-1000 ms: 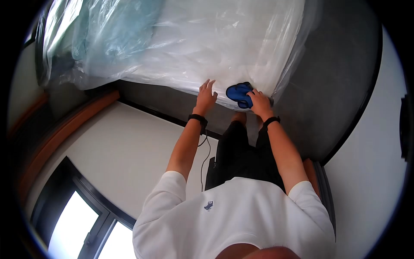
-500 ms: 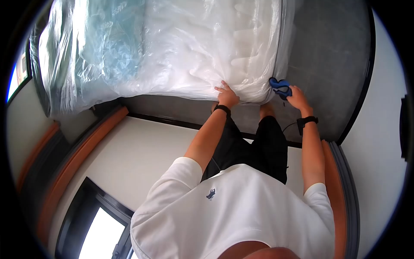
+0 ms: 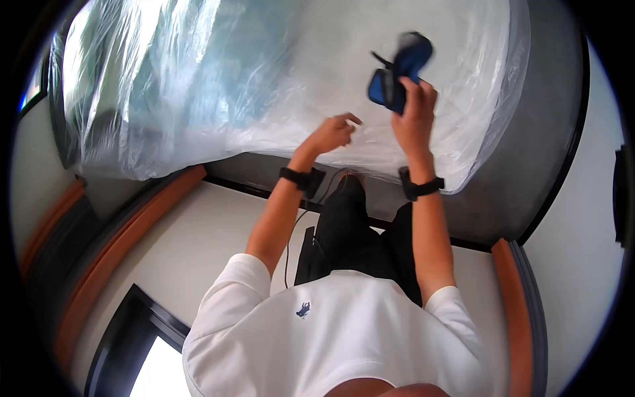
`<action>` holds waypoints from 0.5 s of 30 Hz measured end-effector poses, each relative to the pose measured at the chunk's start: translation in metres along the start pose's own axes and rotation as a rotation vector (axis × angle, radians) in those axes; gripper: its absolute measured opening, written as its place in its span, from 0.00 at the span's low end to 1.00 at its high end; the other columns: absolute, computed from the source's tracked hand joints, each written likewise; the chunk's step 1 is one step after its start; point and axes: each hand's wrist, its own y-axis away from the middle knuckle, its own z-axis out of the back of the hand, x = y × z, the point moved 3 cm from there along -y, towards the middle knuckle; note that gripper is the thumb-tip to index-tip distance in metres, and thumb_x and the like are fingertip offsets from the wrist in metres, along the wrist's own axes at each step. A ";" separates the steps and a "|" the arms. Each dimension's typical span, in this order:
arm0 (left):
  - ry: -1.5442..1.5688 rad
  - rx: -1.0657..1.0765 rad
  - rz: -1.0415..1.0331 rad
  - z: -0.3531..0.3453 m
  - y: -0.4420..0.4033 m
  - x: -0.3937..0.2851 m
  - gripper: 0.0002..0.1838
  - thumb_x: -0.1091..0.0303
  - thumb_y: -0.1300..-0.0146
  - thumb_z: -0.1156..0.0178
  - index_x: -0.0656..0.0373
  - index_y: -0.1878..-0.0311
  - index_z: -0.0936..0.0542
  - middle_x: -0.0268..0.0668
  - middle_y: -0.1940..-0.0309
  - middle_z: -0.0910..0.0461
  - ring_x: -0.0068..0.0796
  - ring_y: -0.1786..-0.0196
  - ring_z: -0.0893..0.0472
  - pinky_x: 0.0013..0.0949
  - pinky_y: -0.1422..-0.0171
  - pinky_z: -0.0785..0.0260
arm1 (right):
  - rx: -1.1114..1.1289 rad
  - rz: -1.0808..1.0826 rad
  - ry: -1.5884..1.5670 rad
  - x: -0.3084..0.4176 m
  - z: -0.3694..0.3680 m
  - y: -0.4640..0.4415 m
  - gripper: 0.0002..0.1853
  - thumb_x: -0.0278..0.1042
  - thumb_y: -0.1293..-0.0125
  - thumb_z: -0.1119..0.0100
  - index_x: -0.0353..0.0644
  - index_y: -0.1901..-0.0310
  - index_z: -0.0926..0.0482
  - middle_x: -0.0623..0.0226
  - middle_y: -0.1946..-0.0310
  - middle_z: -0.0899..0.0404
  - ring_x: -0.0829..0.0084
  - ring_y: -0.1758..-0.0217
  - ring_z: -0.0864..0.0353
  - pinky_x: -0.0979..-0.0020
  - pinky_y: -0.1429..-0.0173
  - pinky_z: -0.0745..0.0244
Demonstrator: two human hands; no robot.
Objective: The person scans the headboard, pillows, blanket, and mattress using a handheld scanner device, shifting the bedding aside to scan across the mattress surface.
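Note:
My right hand (image 3: 415, 119) is raised over the bed and closed on a blue and black strapped item (image 3: 411, 63). That item has two blue lobes with dark edges and a thin black strap sticking out to the left; its exact kind is hard to make out through the blur. To the left, my left hand (image 3: 333, 134) hovers near the bed's edge with loosely bent fingers and nothing in them. Below both hands lies clear plastic sheeting (image 3: 463, 99), covering a bed with white and pale green bedding.
Grey floor (image 3: 539, 142) runs along the right of the bed and in a strip before it. Orange-brown curtains (image 3: 135, 248) hang at the left and lower right (image 3: 512, 298). A black-framed window or door (image 3: 135, 331) is at lower left. A thin cable (image 3: 288, 248) hangs beside my leg.
My right hand has brought the blue and black item from the bed's right corner up and left over the bed. My left hand has lifted off the plastic and shifted left.

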 end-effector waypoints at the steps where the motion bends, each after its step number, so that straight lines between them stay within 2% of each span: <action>1: -0.168 -0.291 -0.101 0.040 0.012 0.003 0.12 0.71 0.30 0.49 0.60 0.48 0.20 0.33 0.77 0.25 0.22 0.72 0.24 0.30 0.66 0.29 | 0.028 -0.017 -0.055 0.032 -0.024 -0.017 0.36 0.15 0.54 0.36 0.53 0.40 0.26 0.54 0.47 0.30 0.47 0.44 0.29 0.51 0.44 0.28; 2: -0.261 -0.559 -0.151 0.077 0.020 0.027 0.09 0.71 0.33 0.45 0.59 0.52 0.20 0.41 0.80 0.23 0.31 0.76 0.22 0.36 0.69 0.31 | 0.032 -0.006 -0.039 0.062 -0.047 -0.029 0.35 0.16 0.52 0.37 0.55 0.39 0.26 0.57 0.47 0.30 0.50 0.45 0.28 0.52 0.46 0.27; 3: -0.283 -0.692 -0.138 0.110 0.031 0.032 0.09 0.74 0.34 0.44 0.58 0.53 0.20 0.39 0.79 0.22 0.31 0.77 0.23 0.36 0.69 0.32 | 0.068 0.033 -0.063 0.079 -0.080 -0.036 0.34 0.17 0.51 0.38 0.55 0.39 0.25 0.59 0.47 0.29 0.52 0.45 0.27 0.53 0.46 0.26; 4: -0.368 -0.753 -0.161 0.137 0.038 0.033 0.09 0.75 0.34 0.44 0.58 0.52 0.19 0.39 0.75 0.20 0.32 0.75 0.21 0.35 0.68 0.29 | 0.115 0.066 -0.090 0.087 -0.114 -0.036 0.33 0.18 0.49 0.38 0.55 0.39 0.25 0.61 0.46 0.29 0.54 0.45 0.27 0.54 0.47 0.25; 5: -0.318 -0.794 -0.247 0.159 0.039 0.040 0.11 0.76 0.34 0.44 0.59 0.49 0.20 0.40 0.67 0.18 0.32 0.69 0.18 0.34 0.65 0.26 | 0.204 0.086 -0.039 0.095 -0.146 -0.031 0.31 0.19 0.47 0.38 0.55 0.39 0.24 0.62 0.46 0.28 0.55 0.45 0.27 0.55 0.47 0.25; 6: -0.366 -0.774 -0.209 0.173 0.042 0.041 0.17 0.77 0.32 0.46 0.59 0.41 0.23 0.40 0.58 0.17 0.26 0.59 0.17 0.29 0.57 0.23 | 0.294 0.106 0.012 0.096 -0.171 -0.018 0.29 0.20 0.45 0.39 0.55 0.40 0.24 0.64 0.45 0.28 0.56 0.45 0.27 0.56 0.48 0.24; 7: -0.301 -0.733 -0.236 0.185 0.037 0.056 0.19 0.75 0.31 0.46 0.57 0.38 0.25 0.39 0.54 0.17 0.28 0.55 0.18 0.30 0.52 0.24 | 0.477 0.164 0.102 0.092 -0.193 -0.002 0.31 0.22 0.47 0.35 0.51 0.38 0.23 0.63 0.42 0.27 0.54 0.42 0.28 0.55 0.45 0.24; 8: -0.239 -0.691 -0.264 0.196 0.030 0.070 0.22 0.74 0.31 0.46 0.56 0.34 0.27 0.39 0.50 0.18 0.30 0.50 0.18 0.31 0.47 0.25 | 0.469 0.153 0.099 0.094 -0.193 0.003 0.31 0.22 0.47 0.35 0.51 0.38 0.23 0.63 0.42 0.27 0.54 0.42 0.28 0.55 0.45 0.24; 9: -0.251 -0.682 -0.266 0.206 0.018 0.071 0.22 0.74 0.31 0.46 0.56 0.34 0.27 0.39 0.50 0.18 0.30 0.50 0.18 0.31 0.47 0.25 | 0.547 0.041 0.113 0.086 -0.194 0.009 0.26 0.23 0.46 0.36 0.49 0.43 0.22 0.63 0.44 0.26 0.55 0.43 0.28 0.54 0.46 0.25; 10: -0.125 -0.592 -0.172 0.209 0.004 0.081 0.23 0.71 0.30 0.46 0.54 0.32 0.29 0.39 0.45 0.20 0.31 0.45 0.20 0.35 0.42 0.27 | 0.641 -0.084 0.126 0.076 -0.196 0.021 0.20 0.23 0.44 0.36 0.47 0.48 0.20 0.64 0.46 0.26 0.56 0.43 0.27 0.54 0.47 0.25; 11: 0.015 -0.500 -0.090 0.201 -0.011 0.089 0.25 0.69 0.30 0.46 0.53 0.29 0.31 0.39 0.40 0.22 0.33 0.40 0.22 0.38 0.37 0.30 | 0.557 -0.079 0.105 0.063 -0.195 0.029 0.22 0.25 0.47 0.34 0.45 0.47 0.20 0.62 0.45 0.26 0.54 0.41 0.28 0.52 0.46 0.26; 12: 0.026 -0.478 -0.088 0.190 -0.021 0.089 0.25 0.69 0.30 0.46 0.53 0.29 0.31 0.39 0.40 0.22 0.33 0.40 0.22 0.38 0.37 0.30 | 0.562 -0.095 0.122 0.047 -0.192 0.046 0.22 0.25 0.47 0.34 0.45 0.47 0.20 0.62 0.45 0.26 0.54 0.41 0.28 0.52 0.46 0.26; 14: 0.127 -0.440 0.056 0.160 -0.044 0.094 0.28 0.65 0.30 0.44 0.51 0.27 0.35 0.41 0.35 0.27 0.35 0.35 0.27 0.43 0.33 0.33 | 0.494 -0.154 0.136 0.004 -0.179 0.076 0.29 0.25 0.50 0.31 0.46 0.42 0.22 0.60 0.41 0.28 0.52 0.40 0.28 0.52 0.45 0.26; 15: 0.163 -0.458 0.110 0.145 -0.055 0.100 0.31 0.64 0.34 0.39 0.59 0.29 0.34 0.46 0.35 0.27 0.38 0.38 0.25 0.41 0.38 0.30 | 0.501 -0.213 0.149 -0.017 -0.157 0.086 0.33 0.24 0.52 0.29 0.46 0.40 0.24 0.59 0.39 0.29 0.52 0.40 0.28 0.52 0.44 0.26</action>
